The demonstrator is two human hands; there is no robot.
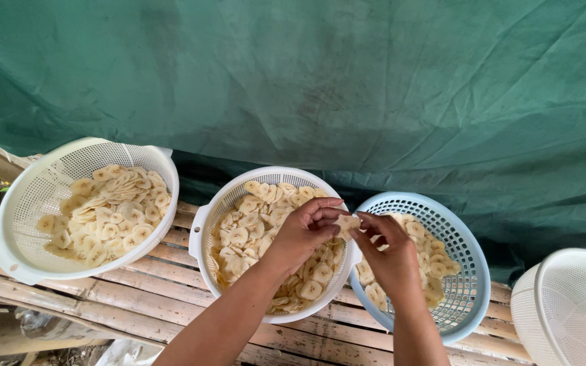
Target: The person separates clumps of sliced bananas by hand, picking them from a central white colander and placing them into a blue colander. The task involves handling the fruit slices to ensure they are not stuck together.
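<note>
Slice [347,222]: thin, light, brittle; pinched at edges by left hand [304,230] and right hand [389,252].
Place: above middle basket [201,234] rim.

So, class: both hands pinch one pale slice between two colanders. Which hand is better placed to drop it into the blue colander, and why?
Probably the right hand: it hovers over the blue colander, while the left hand is above the middle white colander. Both hands' fingers hold the slice.

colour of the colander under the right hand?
Light blue colander, seen in the head view; its neighbours are white.
</note>
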